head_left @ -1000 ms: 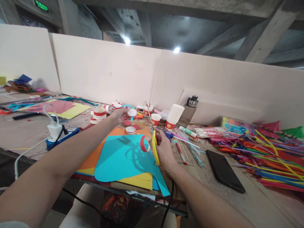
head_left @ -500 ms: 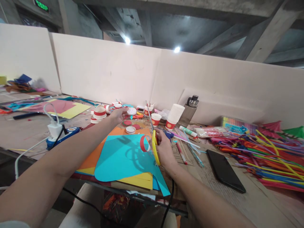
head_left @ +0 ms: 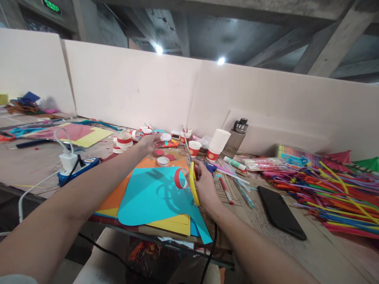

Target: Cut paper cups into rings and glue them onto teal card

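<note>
My left hand [head_left: 150,143] reaches to the back of the table, its fingers closed on a small white paper cup bottom [head_left: 165,137]. A bit of turquoise shows just under that disc. Yellow-handled scissors [head_left: 193,183] are gripped in my right hand [head_left: 204,185], blades pointing up and away from me. Beside them a curled red-and-white paper strip [head_left: 179,178] stands over a turquoise paper sheet [head_left: 148,197]. Another cup bottom [head_left: 162,161] lies at the sheet's far edge, near several red paper discs [head_left: 158,152].
At the back are a paper cup [head_left: 194,148], a stack of cups [head_left: 218,144] and a bottle [head_left: 236,138]. To the right lie a black phone [head_left: 281,213] and many pipe cleaners [head_left: 340,197]. A blue power strip [head_left: 78,170] sits left.
My left hand has shifted very slightly right and up with the cup bottom. My right hand and the scissors stay where they were.
</note>
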A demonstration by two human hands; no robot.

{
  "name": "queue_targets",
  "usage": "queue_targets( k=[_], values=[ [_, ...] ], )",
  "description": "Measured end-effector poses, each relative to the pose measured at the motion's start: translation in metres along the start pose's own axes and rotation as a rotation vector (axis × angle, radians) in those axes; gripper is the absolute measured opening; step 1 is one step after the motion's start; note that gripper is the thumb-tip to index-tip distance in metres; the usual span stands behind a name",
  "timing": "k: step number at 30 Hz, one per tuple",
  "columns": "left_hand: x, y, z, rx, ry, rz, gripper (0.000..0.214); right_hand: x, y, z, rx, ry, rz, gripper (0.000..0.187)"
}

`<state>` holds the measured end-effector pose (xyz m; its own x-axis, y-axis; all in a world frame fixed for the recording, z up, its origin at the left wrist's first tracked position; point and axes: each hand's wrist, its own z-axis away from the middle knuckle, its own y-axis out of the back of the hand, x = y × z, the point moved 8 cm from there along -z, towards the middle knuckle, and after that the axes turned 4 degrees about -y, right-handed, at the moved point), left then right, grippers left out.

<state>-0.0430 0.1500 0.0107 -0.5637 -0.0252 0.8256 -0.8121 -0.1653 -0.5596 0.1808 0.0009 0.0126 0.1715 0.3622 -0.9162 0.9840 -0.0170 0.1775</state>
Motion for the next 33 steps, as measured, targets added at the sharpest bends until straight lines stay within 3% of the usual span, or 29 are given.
queue_targets(
  k=[19,33],
  values=[
    [-0.006,0.003,-0.001,0.021,0.062,-0.001,0.009,-0.004,0.004,0.001,0.042,0.055,0.076,0.059],
    [0.004,-0.013,0.007,-0.17,-0.021,0.07,0.012,-0.001,0.003,0.0,0.033,0.055,0.089,0.058]
  ],
)
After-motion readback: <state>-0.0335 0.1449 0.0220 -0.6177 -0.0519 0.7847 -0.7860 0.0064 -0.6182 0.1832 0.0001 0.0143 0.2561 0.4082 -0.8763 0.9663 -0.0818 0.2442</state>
